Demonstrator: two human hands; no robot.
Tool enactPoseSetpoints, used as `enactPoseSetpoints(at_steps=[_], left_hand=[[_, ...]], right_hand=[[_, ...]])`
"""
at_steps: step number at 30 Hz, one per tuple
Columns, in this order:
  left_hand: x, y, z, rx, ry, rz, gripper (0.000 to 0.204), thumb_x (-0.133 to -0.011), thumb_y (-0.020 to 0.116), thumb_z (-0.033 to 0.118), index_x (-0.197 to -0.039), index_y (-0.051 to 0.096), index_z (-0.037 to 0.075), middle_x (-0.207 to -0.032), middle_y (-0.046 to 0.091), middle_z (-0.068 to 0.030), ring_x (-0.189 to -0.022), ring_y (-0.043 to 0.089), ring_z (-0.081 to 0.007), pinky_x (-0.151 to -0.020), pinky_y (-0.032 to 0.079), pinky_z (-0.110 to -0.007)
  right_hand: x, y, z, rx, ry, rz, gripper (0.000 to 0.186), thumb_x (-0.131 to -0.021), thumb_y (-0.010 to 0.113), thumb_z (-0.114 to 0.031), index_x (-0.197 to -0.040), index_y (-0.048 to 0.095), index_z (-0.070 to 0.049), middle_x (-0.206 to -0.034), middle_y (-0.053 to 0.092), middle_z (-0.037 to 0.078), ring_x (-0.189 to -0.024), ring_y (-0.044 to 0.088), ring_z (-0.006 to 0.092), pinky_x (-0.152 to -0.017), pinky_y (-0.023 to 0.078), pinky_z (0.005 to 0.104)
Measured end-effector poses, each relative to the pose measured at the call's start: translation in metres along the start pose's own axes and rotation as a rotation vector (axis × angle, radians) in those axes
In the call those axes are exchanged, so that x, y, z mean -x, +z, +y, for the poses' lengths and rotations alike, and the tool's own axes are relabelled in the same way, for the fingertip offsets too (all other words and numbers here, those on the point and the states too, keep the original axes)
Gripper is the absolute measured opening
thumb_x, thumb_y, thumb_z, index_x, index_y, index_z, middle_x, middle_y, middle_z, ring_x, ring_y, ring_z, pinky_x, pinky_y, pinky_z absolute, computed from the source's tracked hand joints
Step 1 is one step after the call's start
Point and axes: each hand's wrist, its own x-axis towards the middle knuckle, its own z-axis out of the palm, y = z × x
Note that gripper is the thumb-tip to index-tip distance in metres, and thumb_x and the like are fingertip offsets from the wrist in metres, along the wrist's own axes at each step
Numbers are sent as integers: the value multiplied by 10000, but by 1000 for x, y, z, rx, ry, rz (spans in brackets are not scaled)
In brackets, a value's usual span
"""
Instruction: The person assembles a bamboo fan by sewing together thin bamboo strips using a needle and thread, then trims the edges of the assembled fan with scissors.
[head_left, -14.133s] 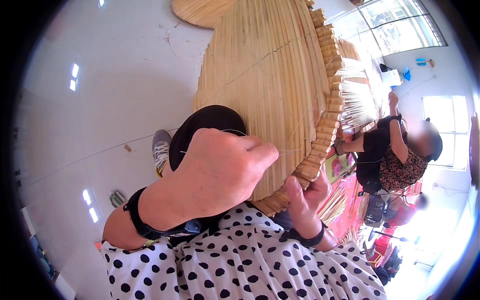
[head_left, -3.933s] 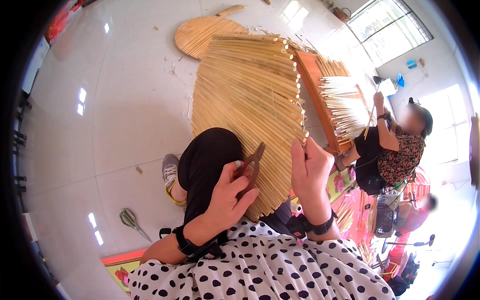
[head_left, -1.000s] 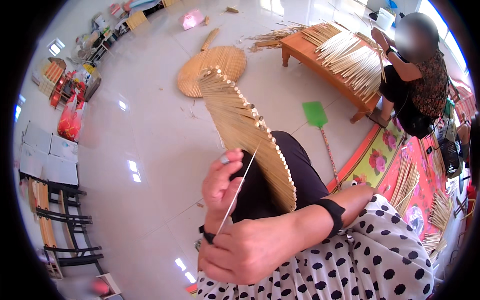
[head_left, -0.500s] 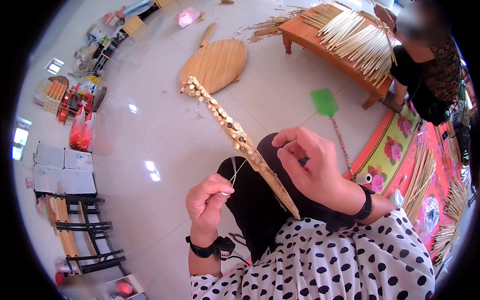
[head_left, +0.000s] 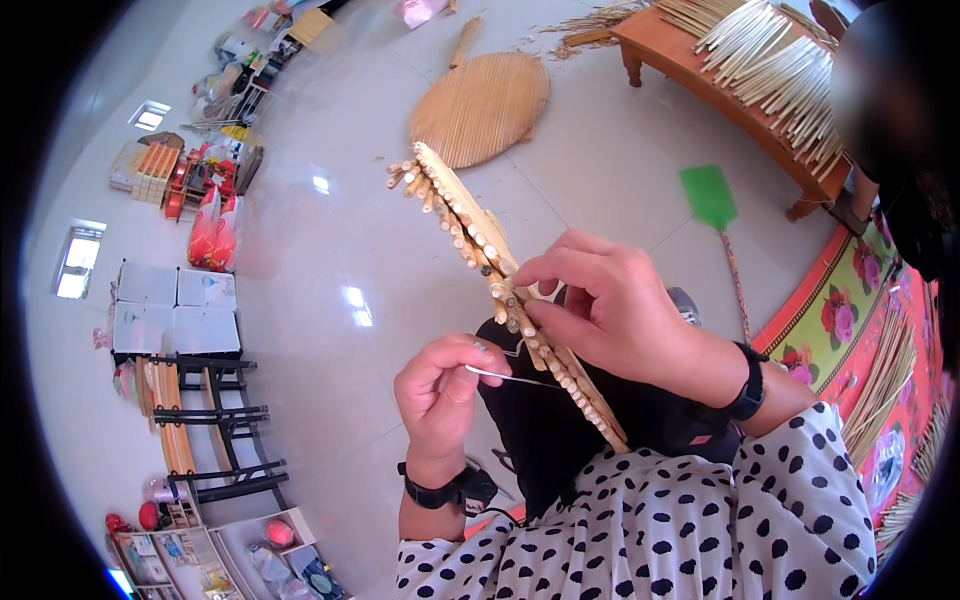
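Note:
A flat piece of pale plant stalks (head_left: 476,235) stands edge-on across my dark-trousered knees, its cut round ends in a long slanting row. My right hand (head_left: 625,310) bends over it from the right, with thumb and fingers closed on the edge about midway along. Exactly what the fingertips pinch there is partly hidden. Left of the piece, my left hand (head_left: 438,395) is closed in a pinch on a white string (head_left: 512,379), which runs taut to the stalk edge.
A round stalk mat (head_left: 480,105) lies on the tiled floor ahead. Beyond it to the right stands a wooden bench (head_left: 720,95) spread with stalks (head_left: 790,80), a person beside it. A green fly swatter (head_left: 709,197) and a flowered mat (head_left: 850,300) lie right. Folded black-legged furniture (head_left: 215,420) is left.
My right hand has come down and left onto the stalk edge. The stalk piece has turned in place, and the string now runs sideways to it rather than upward. The view has shifted left.

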Motion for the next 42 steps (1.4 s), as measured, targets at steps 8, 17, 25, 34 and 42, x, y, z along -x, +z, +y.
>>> enactPoseSetpoints(at_steps=[8, 17, 25, 34, 42], left_hand=[[-5, 10, -5, 24, -46, -43, 135, -964, 544, 66, -983, 627, -38, -868, 643, -123, -751, 600, -159, -692, 493, -268], [-2, 16, -12, 85, -57, -31, 136, -959, 556, 65, -975, 626, -51, -845, 628, -121, -720, 585, -153, -673, 490, -266], [10, -10, 24, -102, 84, 165, 70, -871, 529, -34, -849, 594, -50, -747, 588, -118, -591, 477, -127, -544, 359, -271], [33, -82, 57, -366, 151, 209, 110, -814, 462, -74, -821, 566, -38, -666, 521, -90, -543, 401, -133, -541, 310, -273], [18, -110, 49, -671, 327, 63, 63, -867, 506, -20, -846, 565, -28, -650, 473, -63, -577, 391, -145, -544, 306, -278]], right_hand=[[-31, -3, 19, 78, -222, -179, 79, -776, 676, -4, -848, 648, -18, -766, 603, 62, -645, 594, 187, -572, 466, 307], [-18, -16, 36, -858, 87, -527, 39, -923, 600, -45, -924, 586, -8, -796, 524, -64, -680, 453, 15, -589, 377, 192], [16, -15, 18, -459, 323, -184, 153, -887, 651, -154, -922, 570, -29, -732, 534, -46, -593, 452, 10, -511, 365, 202], [50, 14, 1, 102, 27, -16, 591, -692, 788, -248, -1162, 553, 22, -963, 572, 152, -787, 626, 304, -689, 534, 353], [51, 31, -7, 311, -21, 65, 410, -720, 683, -5, -1116, 586, 42, -936, 600, 140, -684, 655, 252, -587, 541, 313]])
